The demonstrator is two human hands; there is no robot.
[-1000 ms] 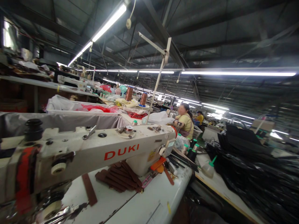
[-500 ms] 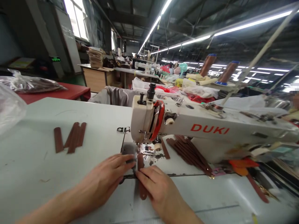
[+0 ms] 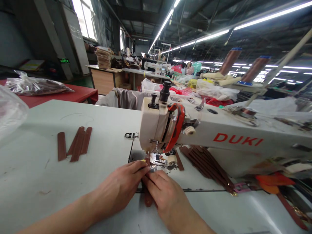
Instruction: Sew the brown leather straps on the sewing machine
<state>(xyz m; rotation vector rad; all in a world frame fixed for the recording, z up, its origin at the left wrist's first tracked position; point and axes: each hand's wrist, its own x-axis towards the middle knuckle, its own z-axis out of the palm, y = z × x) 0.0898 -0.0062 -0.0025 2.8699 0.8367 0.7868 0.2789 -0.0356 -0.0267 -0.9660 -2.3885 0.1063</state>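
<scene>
A brown leather strap (image 3: 148, 200) lies lengthwise under the head of a white sewing machine (image 3: 156, 123). Its rounded near end, with a small hole, sticks out toward me. My left hand (image 3: 122, 180) presses its fingertips on the strap's left side, close to the needle and presser foot (image 3: 149, 157). A small yellow spot shows by those fingertips; I cannot make out what it is. My right hand (image 3: 167, 191) grips the strap from the right, just below the left fingertips, its thumb hidden. Much of the strap's middle is covered by both hands.
Several short brown leather pieces (image 3: 77, 143) lie on the table to the left. A pile of brown straps (image 3: 207, 165) sits under the machine arm. Orange pieces (image 3: 274, 180) are at right. Thread cones (image 3: 230, 61) stand behind; a clear plastic bag (image 3: 11, 113) is far left.
My left hand has moved right and onto the strap, next to the right fingers. The strap has moved slightly away from me under the needle. The view has shifted a little.
</scene>
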